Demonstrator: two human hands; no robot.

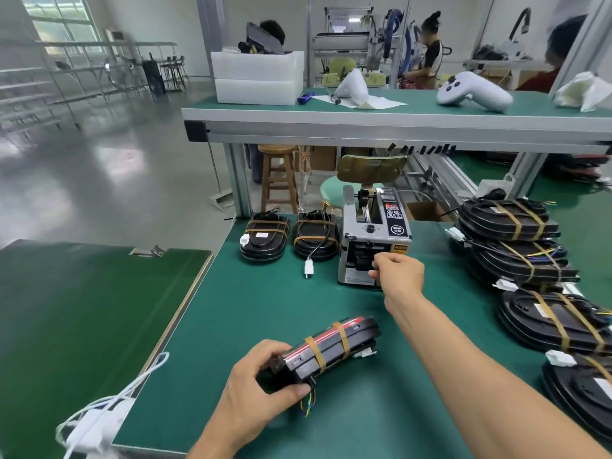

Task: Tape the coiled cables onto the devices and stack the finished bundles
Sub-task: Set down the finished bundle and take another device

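Note:
My left hand (pixel 261 379) grips the near end of a black device (pixel 331 347), held on its edge above the green mat, with two brown tape bands round it and coloured wires hanging from its end. My right hand (pixel 395 273) is at the front slot of the grey tape dispenser (pixel 374 236), fingers curled and pinching at the outlet; the tape piece itself is too small to make out. Two taped bundles (pixel 265 235) (pixel 316 235) lie to the left of the dispenser.
Several taped black devices are stacked along the right edge (pixel 516 243) (pixel 556 321). A white plug (pixel 308 268) trails from one bundle. A white bag with cords (pixel 99 422) lies at the lower left. A raised shelf (pixel 364 120) spans the back.

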